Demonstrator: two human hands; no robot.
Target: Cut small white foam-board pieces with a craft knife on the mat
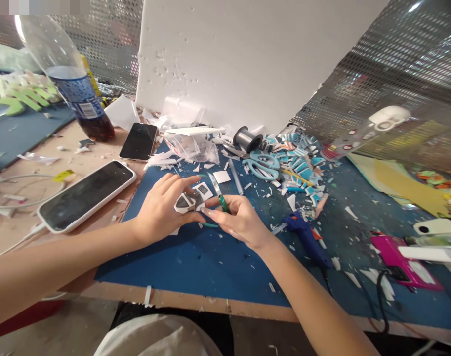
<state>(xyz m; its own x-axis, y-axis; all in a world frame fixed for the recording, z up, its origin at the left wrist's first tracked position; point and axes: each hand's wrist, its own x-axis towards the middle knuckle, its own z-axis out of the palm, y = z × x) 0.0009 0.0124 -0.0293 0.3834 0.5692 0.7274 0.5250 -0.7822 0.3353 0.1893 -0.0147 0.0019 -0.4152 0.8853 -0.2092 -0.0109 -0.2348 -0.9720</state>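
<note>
My left hand (160, 207) is closed around a small white-and-grey model piece (185, 201), held over the blue cutting mat (195, 262). My right hand (243, 220) grips a slim green craft knife (223, 202), its silver blade slanting up and away from me. Right fingertips touch the near right side of the model piece. Just beyond the hands lie a white square scrap (221, 177) and a grey pen-like stick (236, 177). Part of the model piece is hidden by my fingers.
Light-blue scissors (263, 166), a wire spool (248, 139) and heaped foam scraps (303, 158) lie behind the hands. To the right is a blue glue gun (308, 240). Phones (86, 195) and a cola bottle (79, 94) occupy the left. A white foam board (240, 59) stands behind.
</note>
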